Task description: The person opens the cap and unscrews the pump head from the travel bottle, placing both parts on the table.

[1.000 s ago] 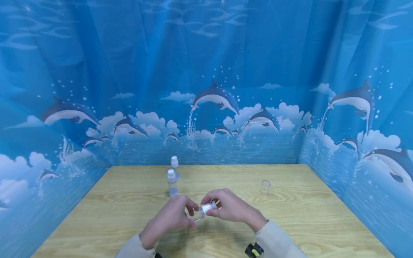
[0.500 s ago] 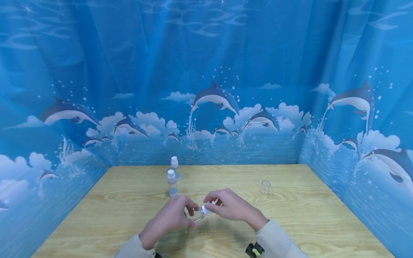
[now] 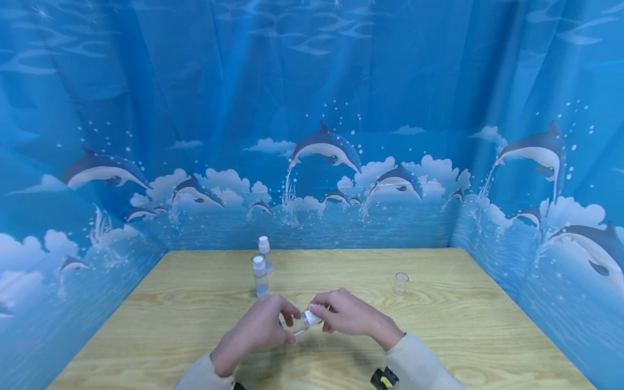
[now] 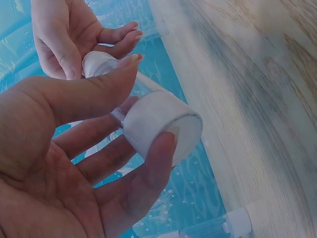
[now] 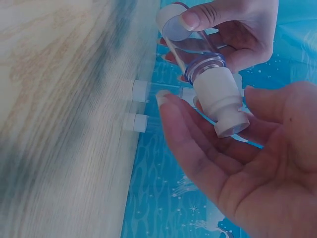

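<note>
A clear pump bottle (image 3: 298,325) with a white base and a white pump head (image 5: 218,91) lies tilted between both hands above the table. My left hand (image 3: 267,324) grips its clear body; in the left wrist view the thumb lies over the body and a fingertip touches the white base (image 4: 161,124). My right hand (image 3: 346,312) has thumb and fingers curled round the white pump collar. In the right wrist view the nozzle end points toward the right palm. Part of the bottle's body is hidden behind the left fingers.
Two similar pump bottles stand upright beyond the left hand, one nearer (image 3: 260,277) and one behind it (image 3: 264,246). A small clear cap (image 3: 401,284) stands on the wooden table (image 3: 468,325) to the right. A blue dolphin-print curtain (image 3: 312,108) surrounds the table's back and sides.
The right fingers have shifted on the white pump head, turning and re-gripping nearer the collar. The left hand and the bottle's body stay in place.
</note>
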A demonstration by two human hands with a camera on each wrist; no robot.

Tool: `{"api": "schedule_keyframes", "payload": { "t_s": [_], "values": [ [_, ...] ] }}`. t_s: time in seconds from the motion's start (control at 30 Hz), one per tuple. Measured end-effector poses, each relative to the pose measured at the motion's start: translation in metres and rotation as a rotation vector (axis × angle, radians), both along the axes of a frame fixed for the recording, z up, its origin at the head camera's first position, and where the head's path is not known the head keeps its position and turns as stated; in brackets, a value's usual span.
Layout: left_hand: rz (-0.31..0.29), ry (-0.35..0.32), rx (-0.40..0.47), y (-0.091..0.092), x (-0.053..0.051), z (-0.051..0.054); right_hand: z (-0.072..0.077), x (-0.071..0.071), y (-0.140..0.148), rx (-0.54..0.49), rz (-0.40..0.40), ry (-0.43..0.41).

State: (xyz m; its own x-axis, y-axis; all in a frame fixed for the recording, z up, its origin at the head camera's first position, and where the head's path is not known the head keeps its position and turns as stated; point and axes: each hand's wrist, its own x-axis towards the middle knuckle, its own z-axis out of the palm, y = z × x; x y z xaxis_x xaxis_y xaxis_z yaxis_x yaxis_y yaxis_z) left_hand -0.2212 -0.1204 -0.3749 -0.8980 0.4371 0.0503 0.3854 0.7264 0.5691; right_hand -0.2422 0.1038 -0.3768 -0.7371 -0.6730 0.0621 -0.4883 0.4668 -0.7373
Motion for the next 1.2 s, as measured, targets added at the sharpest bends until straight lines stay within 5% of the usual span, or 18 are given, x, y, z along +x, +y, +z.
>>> {"api": "schedule_keyframes", "payload": {
  "t_s": [0.53,1.2],
  "values": [
    [-0.002,-0.007,-0.01,0.0001,-0.0015,-0.0007,0.001,-0.0013,-0.0005,-0.015,0.01,-0.051],
    [-0.003,0.021,-0.007,-0.0008,-0.001,-0.0026,0.0024,-0.0007,-0.0016,-0.006,0.028,0.069]
  ]
}}
